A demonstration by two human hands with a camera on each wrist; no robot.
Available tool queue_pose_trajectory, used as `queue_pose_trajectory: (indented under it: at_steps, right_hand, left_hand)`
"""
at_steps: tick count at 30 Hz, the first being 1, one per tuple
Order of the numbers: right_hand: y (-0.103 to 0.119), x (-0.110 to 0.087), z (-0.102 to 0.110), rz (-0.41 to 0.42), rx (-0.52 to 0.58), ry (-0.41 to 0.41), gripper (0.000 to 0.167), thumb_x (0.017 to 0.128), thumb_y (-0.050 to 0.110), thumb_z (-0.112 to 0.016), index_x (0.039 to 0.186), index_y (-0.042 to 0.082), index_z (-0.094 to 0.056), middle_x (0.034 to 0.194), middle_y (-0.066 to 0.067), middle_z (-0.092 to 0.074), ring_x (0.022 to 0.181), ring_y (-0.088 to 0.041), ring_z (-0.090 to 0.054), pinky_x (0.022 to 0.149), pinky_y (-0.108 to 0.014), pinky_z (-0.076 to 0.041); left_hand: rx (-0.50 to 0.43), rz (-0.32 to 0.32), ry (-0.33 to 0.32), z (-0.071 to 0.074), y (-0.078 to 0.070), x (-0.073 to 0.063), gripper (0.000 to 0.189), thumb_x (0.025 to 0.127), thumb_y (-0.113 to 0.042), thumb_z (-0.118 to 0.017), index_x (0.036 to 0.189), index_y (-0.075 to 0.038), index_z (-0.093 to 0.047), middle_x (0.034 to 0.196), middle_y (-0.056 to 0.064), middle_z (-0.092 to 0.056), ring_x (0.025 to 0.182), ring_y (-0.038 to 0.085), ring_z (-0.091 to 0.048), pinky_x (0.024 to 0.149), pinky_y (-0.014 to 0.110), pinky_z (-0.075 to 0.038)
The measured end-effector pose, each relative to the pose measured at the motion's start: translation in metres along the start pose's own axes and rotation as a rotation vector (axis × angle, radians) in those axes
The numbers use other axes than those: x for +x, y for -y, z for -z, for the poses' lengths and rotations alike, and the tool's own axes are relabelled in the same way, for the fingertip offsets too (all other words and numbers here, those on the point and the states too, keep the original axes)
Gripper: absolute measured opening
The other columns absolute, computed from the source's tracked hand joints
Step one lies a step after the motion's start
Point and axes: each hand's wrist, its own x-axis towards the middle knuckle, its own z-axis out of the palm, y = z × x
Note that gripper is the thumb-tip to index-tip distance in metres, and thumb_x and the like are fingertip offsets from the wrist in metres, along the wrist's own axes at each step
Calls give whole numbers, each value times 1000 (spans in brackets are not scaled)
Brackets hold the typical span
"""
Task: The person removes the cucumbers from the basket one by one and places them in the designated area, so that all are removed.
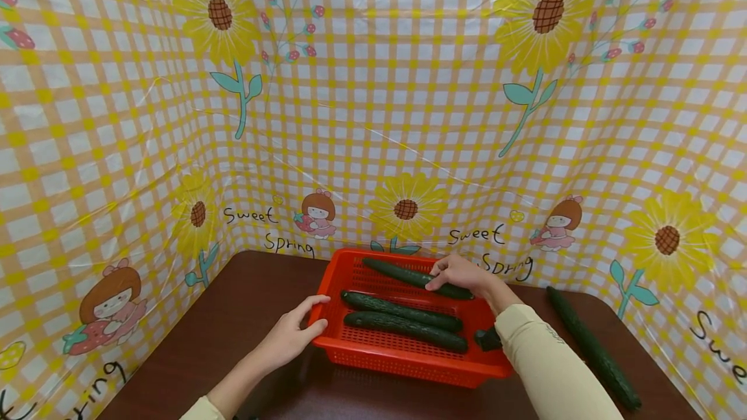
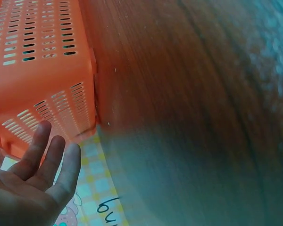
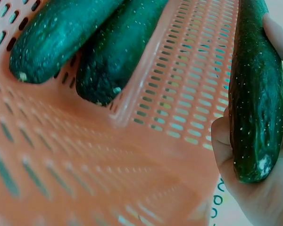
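Note:
A red plastic basket [image 1: 403, 363] with slotted walls stands on the table. My left hand [image 1: 292, 328] holds its left rim, thumb and index finger at the edge; in the left wrist view, the other fingers [image 2: 68, 172] extend outside the wall. My right hand [image 1: 458, 275] grips a long dark green cucumber [image 1: 393, 271] between thumb and fingers over the basket's far side. In the right wrist view this cucumber [image 3: 257, 89] lies across the palm, its blunt end showing. Two more cucumbers, a farther one [image 1: 403, 311] and a nearer one [image 1: 405, 331], lie side by side on the basket floor.
Another cucumber [image 1: 592, 349] lies on the dark brown table [image 1: 233, 316], right of the basket. A small black object [image 1: 487, 339] shows beside the right sleeve. Checked sheeting [image 1: 373, 115] with sunflowers encloses the table at the back and both sides.

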Motion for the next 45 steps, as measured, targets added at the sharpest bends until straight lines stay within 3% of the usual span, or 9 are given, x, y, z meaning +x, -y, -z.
queue_pose_trajectory:
  at_steps: [5,12,19,24,28,31,36,42,45]
  right_hand:
    - [6,-10,8,12,10,-36,44,88,22,-76,67,14,-38,93,-7,-52,92,-22,-45,81,-39,-37]
    - [11,-16,16,34,21,-67,28,89,24,-76,76,9,-57,123,-17,-59,122,-37,-51,97,-50,-43]
    - [19,-25,21,-13,2,-113,24,88,29,-77,95,7,-72,128,-15,-60,124,-37,-52,99,-52,-45]
    - [22,-32,26,-12,34,-135,39,87,26,-78,71,11,-45,83,-3,-45,84,-21,-42,78,-39,-36]
    - [23,-37,29,-7,50,-165,48,86,26,-79,69,14,-35,78,-8,-35,80,-25,-37,76,-41,-32]
    - [22,-41,30,-14,38,-196,43,86,28,-79,67,15,-42,90,-15,-51,92,-28,-48,79,-37,-38]
    - [21,-47,34,-43,59,-216,38,86,25,-78,70,12,-47,86,-15,-46,80,-28,-43,70,-34,-40]
    - [16,-62,40,-98,34,-246,34,88,32,-77,103,2,-70,140,-27,-50,126,-46,-47,91,-49,-49]
    - [10,-67,43,-102,63,-268,30,88,29,-77,97,2,-68,112,-20,-63,104,-38,-60,82,-44,-53]
  left_hand:
    - [-14,-1,8,1,0,0,43,100,-28,-63,142,-25,-53,127,9,-62,106,21,-55,88,41,-46]
    - [-25,-5,10,3,-1,1,42,99,-27,-63,140,-29,-54,127,10,-62,103,21,-57,85,39,-46]
    - [-12,-14,16,3,-2,1,44,100,-28,-63,142,-22,-53,125,10,-63,101,21,-57,83,39,-46]
    - [-9,-11,15,3,-2,1,44,100,-27,-63,142,-21,-53,126,10,-63,100,21,-57,83,39,-46]
    - [-11,-11,6,3,-2,0,43,100,-27,-63,141,-23,-53,126,10,-63,102,21,-57,84,40,-47]
    - [-13,-8,0,3,-2,0,41,99,-27,-63,140,-27,-54,127,10,-63,103,21,-57,84,40,-47]
    - [-15,-4,-3,3,-2,0,41,99,-27,-63,139,-29,-54,127,9,-63,103,21,-58,85,40,-47]
    - [-16,-4,-4,4,-3,-1,40,99,-30,-63,138,-32,-54,130,11,-62,107,21,-57,88,41,-47]
    - [-15,-4,0,3,-3,-1,40,99,-30,-63,138,-33,-54,131,11,-62,109,22,-57,90,43,-47]
